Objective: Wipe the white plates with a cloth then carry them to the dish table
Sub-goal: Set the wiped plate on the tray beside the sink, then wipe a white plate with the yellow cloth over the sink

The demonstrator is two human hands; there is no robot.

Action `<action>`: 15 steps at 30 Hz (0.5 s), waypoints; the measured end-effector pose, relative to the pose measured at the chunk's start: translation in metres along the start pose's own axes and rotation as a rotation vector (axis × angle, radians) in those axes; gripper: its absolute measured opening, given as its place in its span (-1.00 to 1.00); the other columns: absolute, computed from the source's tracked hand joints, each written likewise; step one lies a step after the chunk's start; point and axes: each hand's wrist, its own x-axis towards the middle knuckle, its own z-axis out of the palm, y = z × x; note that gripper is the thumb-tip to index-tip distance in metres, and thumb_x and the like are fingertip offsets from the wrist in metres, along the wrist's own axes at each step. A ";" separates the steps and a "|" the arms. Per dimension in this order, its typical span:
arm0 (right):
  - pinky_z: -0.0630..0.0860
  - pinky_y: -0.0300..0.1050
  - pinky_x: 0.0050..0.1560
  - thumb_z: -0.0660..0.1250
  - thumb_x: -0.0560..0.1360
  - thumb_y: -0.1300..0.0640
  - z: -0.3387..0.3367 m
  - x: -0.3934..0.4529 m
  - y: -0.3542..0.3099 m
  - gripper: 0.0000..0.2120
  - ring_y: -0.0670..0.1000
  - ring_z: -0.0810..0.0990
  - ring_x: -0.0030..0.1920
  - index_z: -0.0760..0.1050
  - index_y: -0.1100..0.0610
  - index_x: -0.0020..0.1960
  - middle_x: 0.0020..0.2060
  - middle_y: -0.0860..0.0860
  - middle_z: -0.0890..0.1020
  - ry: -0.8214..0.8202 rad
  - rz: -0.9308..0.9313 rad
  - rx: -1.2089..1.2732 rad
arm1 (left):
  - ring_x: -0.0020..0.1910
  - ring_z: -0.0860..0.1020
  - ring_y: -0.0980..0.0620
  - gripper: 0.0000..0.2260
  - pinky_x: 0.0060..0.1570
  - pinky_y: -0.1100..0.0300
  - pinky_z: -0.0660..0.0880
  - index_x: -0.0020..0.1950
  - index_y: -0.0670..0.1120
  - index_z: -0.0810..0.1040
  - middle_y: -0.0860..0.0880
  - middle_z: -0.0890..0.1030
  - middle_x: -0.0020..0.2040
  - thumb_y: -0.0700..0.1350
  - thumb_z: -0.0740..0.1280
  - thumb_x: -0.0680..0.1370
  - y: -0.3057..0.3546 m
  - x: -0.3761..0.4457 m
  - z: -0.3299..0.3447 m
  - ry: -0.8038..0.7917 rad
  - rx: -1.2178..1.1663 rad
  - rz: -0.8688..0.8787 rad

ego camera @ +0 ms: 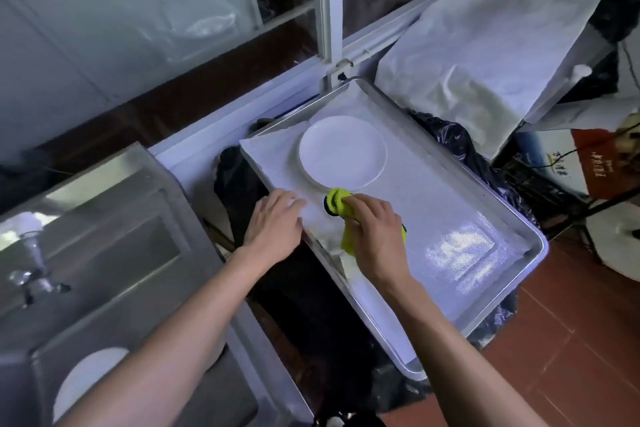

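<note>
A small stack of white plates (pixel 343 151) sits near the far end of a big metal tray (pixel 519 253) lined with white mesh. My right hand (pixel 375 229) grips a yellow-green cloth (pixel 337 203) with a dark edge, just in front of the stack's near rim. My left hand (pixel 277 222) lies flat with straight fingers on the tray's left edge, beside the cloth. Another white plate (pixel 86 378) lies in the steel sink at the lower left, partly hidden by my left forearm.
A steel sink (pixel 114 229) with a tap (pixel 34 260) stands to the left. Black plastic bags (pixel 460 146) lie under and around the tray. A second tray under white mesh (pixel 485 55) leans at the back right. Red floor tiles (pixel 571 340) show at the right.
</note>
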 end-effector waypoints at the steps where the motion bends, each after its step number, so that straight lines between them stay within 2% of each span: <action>1: 0.40 0.12 0.12 0.29 0.54 0.29 0.003 0.000 -0.012 -0.67 0.17 0.48 0.19 0.56 0.05 0.26 0.27 -0.06 0.59 0.005 -0.026 0.011 | 0.47 0.30 -0.05 -0.64 0.38 -0.03 0.30 0.41 -0.04 0.52 0.00 0.48 0.41 -0.10 0.30 0.60 -0.010 -0.015 -0.003 0.019 -0.017 -0.030; 6: 0.41 0.09 0.08 0.31 0.56 0.23 0.032 -0.005 -0.080 -0.69 0.15 0.49 0.18 0.53 0.04 0.28 0.25 -0.06 0.58 -0.021 -0.229 0.056 | 0.39 0.44 -0.16 -0.65 0.36 -0.08 0.36 0.35 -0.13 0.59 -0.11 0.56 0.33 -0.23 0.34 0.56 -0.062 -0.095 -0.015 0.081 -0.155 -0.206; 9: 0.43 0.10 0.09 0.26 0.57 0.18 0.062 -0.014 -0.123 -0.69 0.14 0.49 0.17 0.52 0.04 0.29 0.27 -0.06 0.57 -0.060 -0.335 0.075 | 0.29 0.53 -0.25 -0.63 0.30 -0.15 0.44 0.30 -0.18 0.61 -0.18 0.61 0.26 -0.32 0.35 0.50 -0.097 -0.141 -0.017 0.100 -0.185 -0.244; 15: 0.49 0.14 0.01 0.35 0.56 0.25 0.131 -0.051 -0.202 -0.67 0.21 0.54 0.17 0.55 0.11 0.31 0.28 0.02 0.59 -0.207 -0.442 0.030 | 0.32 0.50 -0.22 -0.60 0.24 -0.08 0.44 0.41 -0.09 0.53 -0.14 0.58 0.32 -0.17 0.31 0.56 -0.168 -0.222 -0.009 0.019 -0.146 -0.387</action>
